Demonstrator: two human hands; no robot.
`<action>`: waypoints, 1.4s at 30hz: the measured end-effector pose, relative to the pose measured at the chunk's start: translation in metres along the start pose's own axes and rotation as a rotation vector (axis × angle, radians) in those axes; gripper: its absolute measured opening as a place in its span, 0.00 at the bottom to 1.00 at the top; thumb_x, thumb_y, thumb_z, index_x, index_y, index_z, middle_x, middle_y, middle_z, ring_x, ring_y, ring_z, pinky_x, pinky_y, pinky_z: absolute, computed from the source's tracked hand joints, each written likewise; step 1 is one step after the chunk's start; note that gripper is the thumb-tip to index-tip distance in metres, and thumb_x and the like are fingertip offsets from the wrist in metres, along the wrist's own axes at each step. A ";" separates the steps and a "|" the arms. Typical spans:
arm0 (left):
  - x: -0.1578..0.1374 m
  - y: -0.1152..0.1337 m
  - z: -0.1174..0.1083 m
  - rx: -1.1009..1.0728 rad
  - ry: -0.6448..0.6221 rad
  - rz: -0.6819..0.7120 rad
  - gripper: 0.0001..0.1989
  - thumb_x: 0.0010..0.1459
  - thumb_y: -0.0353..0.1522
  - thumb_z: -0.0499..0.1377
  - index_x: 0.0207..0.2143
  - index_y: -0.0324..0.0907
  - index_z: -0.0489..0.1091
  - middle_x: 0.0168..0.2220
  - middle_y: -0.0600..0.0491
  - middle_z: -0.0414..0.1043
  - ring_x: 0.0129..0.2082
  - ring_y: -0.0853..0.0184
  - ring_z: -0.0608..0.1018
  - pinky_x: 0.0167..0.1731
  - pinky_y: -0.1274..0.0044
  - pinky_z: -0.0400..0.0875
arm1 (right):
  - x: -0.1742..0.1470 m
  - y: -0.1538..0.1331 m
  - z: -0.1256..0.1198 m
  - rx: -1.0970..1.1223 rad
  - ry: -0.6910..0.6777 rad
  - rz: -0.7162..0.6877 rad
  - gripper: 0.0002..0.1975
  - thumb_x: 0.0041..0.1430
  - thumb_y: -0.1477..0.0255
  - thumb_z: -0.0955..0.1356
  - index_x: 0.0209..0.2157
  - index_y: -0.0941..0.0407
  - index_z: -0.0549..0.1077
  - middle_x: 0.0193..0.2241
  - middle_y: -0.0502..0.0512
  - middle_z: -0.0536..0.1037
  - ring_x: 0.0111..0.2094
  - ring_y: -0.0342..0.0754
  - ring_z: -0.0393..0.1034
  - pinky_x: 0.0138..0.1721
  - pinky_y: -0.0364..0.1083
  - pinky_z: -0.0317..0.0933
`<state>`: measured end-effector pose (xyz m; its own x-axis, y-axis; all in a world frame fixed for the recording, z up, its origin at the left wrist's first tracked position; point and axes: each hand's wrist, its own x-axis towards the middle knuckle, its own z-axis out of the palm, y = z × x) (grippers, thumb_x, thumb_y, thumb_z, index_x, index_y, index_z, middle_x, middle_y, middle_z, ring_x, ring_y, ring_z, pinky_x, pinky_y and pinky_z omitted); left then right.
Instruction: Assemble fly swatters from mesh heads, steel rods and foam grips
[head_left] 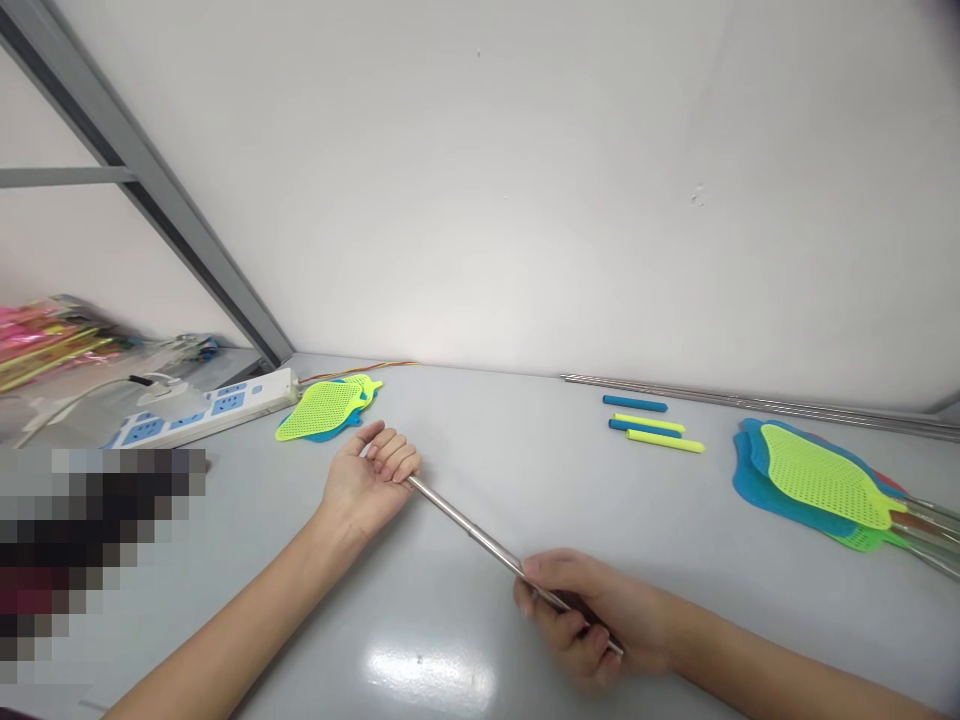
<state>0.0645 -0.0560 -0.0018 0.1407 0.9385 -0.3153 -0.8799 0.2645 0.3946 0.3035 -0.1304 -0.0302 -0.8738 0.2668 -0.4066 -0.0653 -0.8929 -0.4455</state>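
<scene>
A thin metal telescopic rod [469, 527] runs slantwise between my two hands over the grey table. My left hand [375, 470] has its fingers curled round the rod's upper left end, which they hide. Lower down, my right hand [577, 615] grips the thicker part, and the rod's tip pokes out below the fingers. Beyond my left hand lie yellow-green and blue perforated fly swatter heads [319, 408], stacked flat. Blue and yellow-green plastic tubes [656, 440] lie behind my right hand, several together.
At the right lie swatters [825, 475] with heads on metal rods. Several bare metal rods [750, 403] lie along the wall. A white power strip [225, 405] with plugs stands at left, near a grey metal frame [172, 200] and bagged colourful goods [60, 335].
</scene>
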 end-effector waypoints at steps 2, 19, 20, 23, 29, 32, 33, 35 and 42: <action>0.000 -0.003 0.000 -0.006 -0.005 0.030 0.16 0.55 0.25 0.42 0.18 0.42 0.37 0.15 0.61 0.31 0.11 0.74 0.44 0.11 0.80 0.44 | 0.000 0.000 0.000 -0.028 0.012 -0.014 0.12 0.57 0.63 0.59 0.28 0.57 0.64 0.14 0.42 0.50 0.11 0.33 0.39 0.08 0.32 0.38; -0.010 -0.025 0.001 -0.028 -0.016 0.108 0.17 0.59 0.27 0.41 0.18 0.42 0.38 0.16 0.61 0.32 0.11 0.75 0.44 0.09 0.81 0.46 | 0.002 0.005 -0.002 -0.058 0.016 -0.055 0.13 0.57 0.61 0.59 0.28 0.56 0.63 0.13 0.41 0.49 0.10 0.33 0.37 0.08 0.32 0.37; -0.011 -0.026 0.001 -0.033 -0.006 0.107 0.17 0.58 0.27 0.41 0.18 0.42 0.38 0.16 0.61 0.32 0.11 0.75 0.44 0.09 0.81 0.47 | 0.002 0.005 -0.002 -0.060 0.015 -0.050 0.13 0.57 0.61 0.59 0.28 0.56 0.63 0.13 0.41 0.49 0.10 0.33 0.37 0.08 0.32 0.36; -0.012 -0.030 0.000 -0.045 0.014 0.111 0.17 0.58 0.27 0.41 0.18 0.42 0.39 0.16 0.61 0.32 0.11 0.75 0.44 0.09 0.81 0.47 | 0.003 0.005 -0.001 -0.062 0.013 -0.042 0.13 0.57 0.61 0.59 0.27 0.57 0.63 0.12 0.41 0.49 0.10 0.33 0.37 0.08 0.32 0.36; -0.017 -0.036 0.001 -0.042 0.042 0.121 0.18 0.58 0.27 0.42 0.17 0.42 0.39 0.15 0.61 0.32 0.10 0.75 0.45 0.09 0.81 0.47 | 0.003 0.004 -0.001 -0.071 0.002 -0.048 0.13 0.58 0.62 0.58 0.28 0.57 0.63 0.13 0.41 0.49 0.10 0.33 0.37 0.07 0.32 0.37; -0.019 -0.039 0.003 -0.041 0.055 0.125 0.18 0.58 0.27 0.42 0.17 0.42 0.39 0.15 0.61 0.33 0.10 0.75 0.46 0.08 0.81 0.47 | 0.002 0.004 -0.001 -0.078 0.001 -0.049 0.13 0.58 0.62 0.58 0.28 0.57 0.63 0.13 0.41 0.50 0.10 0.33 0.37 0.07 0.32 0.37; -0.019 -0.039 0.004 -0.040 0.059 0.125 0.18 0.58 0.27 0.42 0.17 0.42 0.40 0.15 0.61 0.33 0.10 0.75 0.46 0.08 0.81 0.47 | 0.002 0.004 -0.001 -0.078 0.001 -0.051 0.13 0.58 0.62 0.58 0.28 0.57 0.63 0.12 0.41 0.50 0.10 0.33 0.37 0.07 0.32 0.37; -0.019 -0.040 0.005 -0.037 0.068 0.124 0.18 0.58 0.27 0.41 0.17 0.42 0.40 0.14 0.61 0.33 0.10 0.75 0.46 0.08 0.81 0.47 | 0.002 0.004 -0.001 -0.078 0.001 -0.052 0.13 0.58 0.62 0.58 0.28 0.57 0.63 0.12 0.41 0.50 0.10 0.33 0.37 0.07 0.32 0.37; -0.022 -0.045 0.007 -0.029 0.109 0.114 0.18 0.58 0.27 0.42 0.16 0.42 0.40 0.14 0.61 0.34 0.09 0.75 0.47 0.08 0.81 0.47 | 0.002 0.005 -0.003 -0.073 0.004 -0.051 0.13 0.57 0.62 0.59 0.28 0.56 0.63 0.12 0.41 0.49 0.10 0.33 0.37 0.07 0.32 0.38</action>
<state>0.1037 -0.0870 -0.0068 -0.0091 0.9320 -0.3623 -0.9005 0.1499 0.4082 0.3031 -0.1335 -0.0358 -0.8684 0.3129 -0.3848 -0.0744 -0.8492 -0.5228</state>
